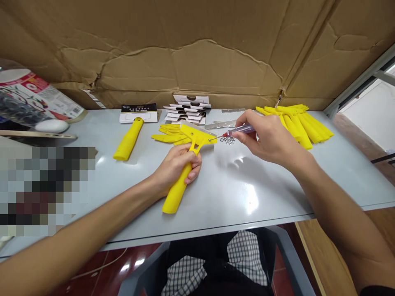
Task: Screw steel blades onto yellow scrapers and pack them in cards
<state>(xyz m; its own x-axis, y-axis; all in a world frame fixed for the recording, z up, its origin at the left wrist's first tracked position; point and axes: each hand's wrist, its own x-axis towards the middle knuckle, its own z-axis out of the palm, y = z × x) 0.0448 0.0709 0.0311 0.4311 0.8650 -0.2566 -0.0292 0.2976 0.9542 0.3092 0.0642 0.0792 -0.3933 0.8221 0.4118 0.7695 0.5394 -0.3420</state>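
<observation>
My left hand [182,166] is wrapped round the neck of a yellow scraper [176,190], its wide head up and its handle slanting down to the left. Between the fingers of my right hand [257,135] is a screwdriver [243,129] with a purplish handle and a red collar. Its thin shaft points left, and the tip meets the screw at the right of the scraper's head. Another screw sits at the left of the head. Small screws [227,140] lie in a pile just behind the screwdriver's tip.
Yellow handles [298,123] are heaped at the back right; a single handle [128,139] lies left. Flat yellow pieces [165,135], folded white cards [188,109], a black-and-white package [138,113] and clear strips [225,124] are near the cardboard [185,65]. A plastic bag [37,96] stands far left.
</observation>
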